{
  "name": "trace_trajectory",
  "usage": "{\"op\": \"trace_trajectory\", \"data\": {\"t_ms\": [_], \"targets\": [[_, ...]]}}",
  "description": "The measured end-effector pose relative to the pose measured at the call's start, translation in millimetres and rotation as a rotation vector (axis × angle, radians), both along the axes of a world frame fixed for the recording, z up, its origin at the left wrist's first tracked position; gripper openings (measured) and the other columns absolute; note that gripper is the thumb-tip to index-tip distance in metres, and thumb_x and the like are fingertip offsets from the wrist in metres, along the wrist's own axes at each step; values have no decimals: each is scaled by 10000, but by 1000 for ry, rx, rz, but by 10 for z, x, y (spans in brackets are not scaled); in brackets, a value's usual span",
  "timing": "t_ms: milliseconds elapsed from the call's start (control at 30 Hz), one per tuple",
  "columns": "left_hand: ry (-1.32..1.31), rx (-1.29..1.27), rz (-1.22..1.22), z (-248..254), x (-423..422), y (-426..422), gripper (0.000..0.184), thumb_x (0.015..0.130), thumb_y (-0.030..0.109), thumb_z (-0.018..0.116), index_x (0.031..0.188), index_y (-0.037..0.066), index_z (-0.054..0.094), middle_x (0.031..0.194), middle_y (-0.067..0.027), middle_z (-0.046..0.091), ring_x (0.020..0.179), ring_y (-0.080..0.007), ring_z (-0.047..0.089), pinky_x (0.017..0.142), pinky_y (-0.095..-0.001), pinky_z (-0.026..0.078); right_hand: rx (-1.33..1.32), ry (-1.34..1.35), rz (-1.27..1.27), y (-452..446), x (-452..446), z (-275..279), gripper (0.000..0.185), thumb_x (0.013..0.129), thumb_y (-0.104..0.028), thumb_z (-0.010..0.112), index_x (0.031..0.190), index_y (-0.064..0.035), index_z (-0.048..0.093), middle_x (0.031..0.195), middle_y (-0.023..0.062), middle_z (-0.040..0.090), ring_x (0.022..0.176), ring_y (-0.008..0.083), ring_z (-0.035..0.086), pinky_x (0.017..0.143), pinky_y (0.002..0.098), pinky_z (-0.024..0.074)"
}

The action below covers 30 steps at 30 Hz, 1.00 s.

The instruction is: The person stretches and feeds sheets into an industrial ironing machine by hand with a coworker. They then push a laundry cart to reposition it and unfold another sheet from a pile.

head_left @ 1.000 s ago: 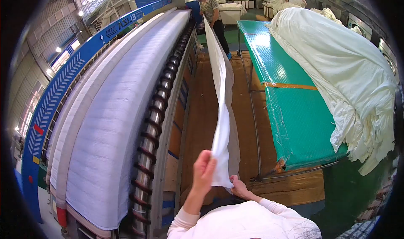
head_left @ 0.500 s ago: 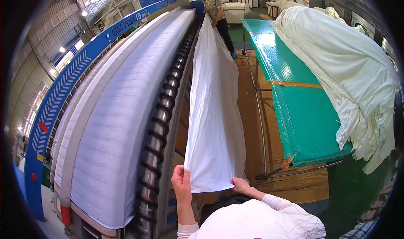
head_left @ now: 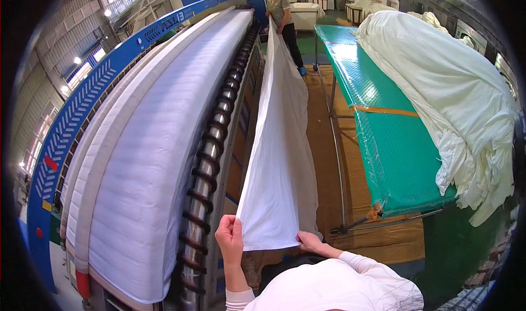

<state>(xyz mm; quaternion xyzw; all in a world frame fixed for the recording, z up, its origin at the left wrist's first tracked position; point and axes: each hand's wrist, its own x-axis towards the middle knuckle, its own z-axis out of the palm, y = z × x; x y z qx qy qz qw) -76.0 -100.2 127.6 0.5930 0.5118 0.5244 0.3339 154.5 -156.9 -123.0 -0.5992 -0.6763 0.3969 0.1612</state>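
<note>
A long white sheet [head_left: 276,163] stretches away from me, held up off the floor. My left hand [head_left: 229,234] is closed on its near left corner, thumb up along the edge. Lower and to the right, my right hand [head_left: 311,242] pinches the near edge at the other side. At the far end a co-worker [head_left: 280,21] in a striped top grips the sheet. Its right side hangs in shadow toward the floor.
Left of the sheet runs a blue-framed ironing machine with a white padded bed [head_left: 148,163] and a dark spiral on a metal roller [head_left: 204,188]. On the right, a green-covered table [head_left: 383,141] bears a heap of white linen [head_left: 438,75]. Brown matting [head_left: 329,201] covers the floor between.
My left hand has shifted slightly left with the sheet's corner. The sheet's far part has drawn narrower, and its near end has moved a little left. Both hands keep their hold.
</note>
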Motion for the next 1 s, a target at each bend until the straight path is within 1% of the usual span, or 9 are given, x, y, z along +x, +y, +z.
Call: {"op": "trace_trajectory", "data": {"t_ms": [167,367,500,567,667,733,800,900,1000], "targets": [[-53,-24,-48,-66,142,87,173,904,135,558,801,3,517,594,57,439,533,-9,372,470,-183,273,-19,-37,-24,51,62,-95,184,697,-76,583,878,-55,551,876,191,605,865,387,579,725,457,448],[73,-1,-15,-21,65,233,158,884,119,572,790,0,531,555,32,436,527,-31,393,463,-217,305,-13,-56,-8,156,61,50,200,687,-86,598,878,-57,544,850,188,601,850,385,580,716,459,446],[278,51,155,270,-299,254,140,868,104,576,782,1,537,575,-3,445,539,-66,402,475,-256,333,28,19,130,278,-131,226,183,702,-106,592,859,-55,515,815,194,584,811,395,570,685,462,440],[407,94,261,470,-586,222,146,872,113,571,781,4,535,594,-11,447,554,-83,399,490,-270,342,76,94,208,331,-318,482,187,711,-132,596,848,-52,497,792,200,572,779,401,563,657,457,436],[561,136,417,763,-1128,104,168,895,127,544,781,5,521,613,-27,447,567,-115,390,507,-284,351,130,262,394,407,-620,931,250,726,-188,646,801,-42,457,699,198,531,670,394,536,578,438,406],[580,210,481,891,-1520,36,171,912,125,522,793,3,509,632,-39,456,584,-125,406,526,-290,370,217,390,501,453,-870,1102,279,723,-200,660,797,-42,442,664,187,515,628,389,520,547,433,391],[655,273,549,1082,-1749,-25,171,921,119,510,797,2,504,647,-60,473,598,-141,430,547,-295,389,240,511,584,502,-1089,1350,290,723,-205,665,806,-41,440,653,172,509,618,382,512,545,429,386],[789,240,606,1267,-2151,-20,158,912,126,523,825,-5,512,672,-85,519,621,-168,495,574,-325,416,242,592,637,568,-1424,1605,289,720,-219,666,792,-46,447,641,157,507,614,376,512,545,428,385],[1119,234,749,1297,-2716,127,122,903,122,517,887,2,526,687,-119,572,621,-229,561,567,-378,427,264,598,684,720,-1776,1682,277,703,-227,661,800,-58,465,654,162,523,636,384,520,553,440,391]]}}
